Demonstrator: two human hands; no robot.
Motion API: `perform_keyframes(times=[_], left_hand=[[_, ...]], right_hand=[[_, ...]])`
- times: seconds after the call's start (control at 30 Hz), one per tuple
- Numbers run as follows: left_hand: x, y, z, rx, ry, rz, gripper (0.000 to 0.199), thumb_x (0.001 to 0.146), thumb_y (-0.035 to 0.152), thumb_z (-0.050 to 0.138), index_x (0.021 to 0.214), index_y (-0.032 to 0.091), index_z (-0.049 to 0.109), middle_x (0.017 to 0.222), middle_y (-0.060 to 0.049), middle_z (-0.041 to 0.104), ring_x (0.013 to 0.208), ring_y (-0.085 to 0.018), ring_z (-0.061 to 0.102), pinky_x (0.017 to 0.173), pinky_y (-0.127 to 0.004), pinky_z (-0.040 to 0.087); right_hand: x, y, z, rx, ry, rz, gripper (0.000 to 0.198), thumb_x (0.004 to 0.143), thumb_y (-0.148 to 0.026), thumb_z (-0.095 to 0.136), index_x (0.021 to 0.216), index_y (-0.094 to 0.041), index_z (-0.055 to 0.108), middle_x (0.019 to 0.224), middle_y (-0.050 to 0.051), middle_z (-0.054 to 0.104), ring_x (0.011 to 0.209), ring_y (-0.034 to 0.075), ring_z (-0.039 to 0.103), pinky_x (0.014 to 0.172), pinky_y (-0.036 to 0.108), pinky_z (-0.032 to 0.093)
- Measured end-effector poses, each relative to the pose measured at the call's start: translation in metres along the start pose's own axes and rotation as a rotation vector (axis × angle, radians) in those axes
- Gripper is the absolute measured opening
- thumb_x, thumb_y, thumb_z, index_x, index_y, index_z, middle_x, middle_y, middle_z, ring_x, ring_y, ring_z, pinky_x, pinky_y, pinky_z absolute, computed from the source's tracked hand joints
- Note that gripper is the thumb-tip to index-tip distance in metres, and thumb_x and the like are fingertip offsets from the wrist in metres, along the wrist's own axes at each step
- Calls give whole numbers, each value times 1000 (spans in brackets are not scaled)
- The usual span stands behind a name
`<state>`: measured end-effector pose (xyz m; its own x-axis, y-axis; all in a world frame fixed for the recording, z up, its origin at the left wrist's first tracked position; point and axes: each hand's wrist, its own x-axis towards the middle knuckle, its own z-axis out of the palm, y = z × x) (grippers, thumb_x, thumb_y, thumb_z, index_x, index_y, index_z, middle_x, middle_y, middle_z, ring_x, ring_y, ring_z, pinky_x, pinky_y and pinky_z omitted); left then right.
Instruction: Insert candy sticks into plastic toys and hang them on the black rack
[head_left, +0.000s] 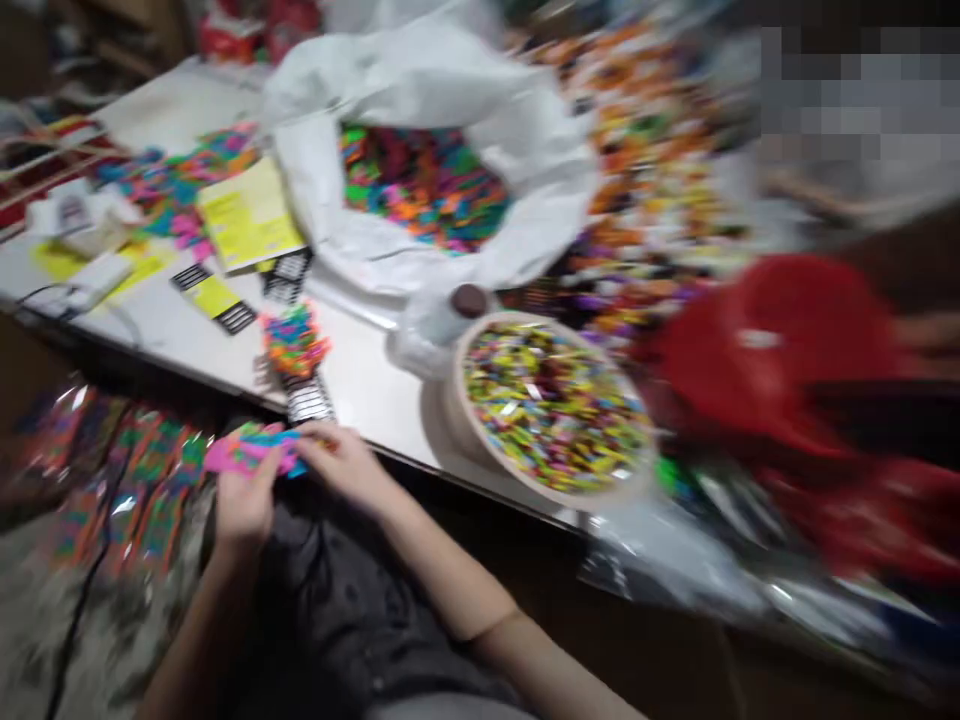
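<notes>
At the table's front edge, my left hand (244, 500) is closed on a small bunch of bright pink, green and blue pieces (251, 450). My right hand (341, 462) meets it from the right, fingers pinched at the blue end of the same bunch. Blur hides what kind of pieces they are. Just beyond my hands lies a small heap of orange, green and blue pieces (295, 340), beside a black-and-white striped card (309, 400). Further back, a large white sack (360, 235) with a rolled rim holds many similar colourful pieces.
Right of my hands stands a round tub (472, 450) of small yellow wrapped-looking items. Yellow cards (247, 225) and loose pieces (176, 185) lie at the left. Filled clear packets (150, 450) rest lower left. Someone's arm (885, 270) is beside a red object (780, 330) at the right.
</notes>
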<state>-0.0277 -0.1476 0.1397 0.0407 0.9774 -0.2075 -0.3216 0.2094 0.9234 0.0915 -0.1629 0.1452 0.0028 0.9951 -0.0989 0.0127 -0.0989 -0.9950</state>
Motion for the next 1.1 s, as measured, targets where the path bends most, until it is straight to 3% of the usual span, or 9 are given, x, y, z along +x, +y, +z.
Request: perform_keyframes(times=[0.1,0.3,0.47,0.63,0.8,1.1], left_hand=[[-17,6,-21,-54,83,-112,62,55,40,82,101,16,49,102,-7,64,90,-14,63,83,-26,53],[-28,17,-15,-100,73,-239,70,55,48,80,108,17,45,105,-10,63,84,-18,64,70,-31,56],[-33,18,-21,-115,81,-249,77,52,50,81,111,19,41,100,-9,62,81,-17,63,63,-28,56],[-33,18,-21,-133,50,-239,74,54,49,80,109,19,39,102,-11,62,82,-19,64,66,-30,57],[-33,20,-17,-137,44,-223,75,54,49,80,109,19,38,107,-12,62,83,-20,65,66,-31,57],[-32,11,-10,-155,74,-200,75,54,47,81,110,21,38,106,-10,63,86,-21,65,71,-36,58]], right_hand=[[-2,10,0,22,26,0,35,81,-46,54,85,-13,67,78,5,64,68,11,56,65,23,45],[-14,2,2,-84,164,-200,37,85,-45,50,72,-16,68,73,4,57,66,10,52,60,22,41],[-12,0,0,83,249,-97,35,78,-50,58,70,-15,63,60,0,52,50,7,45,46,18,35],[-11,-1,1,253,257,-31,31,64,-41,74,73,-15,59,70,1,60,49,6,48,45,18,35],[-12,-2,5,226,362,-4,32,62,-38,75,74,-15,57,67,-1,58,51,6,49,46,18,37],[-14,3,7,222,423,17,31,66,-39,72,72,-15,53,60,-4,51,49,5,45,46,17,35]])
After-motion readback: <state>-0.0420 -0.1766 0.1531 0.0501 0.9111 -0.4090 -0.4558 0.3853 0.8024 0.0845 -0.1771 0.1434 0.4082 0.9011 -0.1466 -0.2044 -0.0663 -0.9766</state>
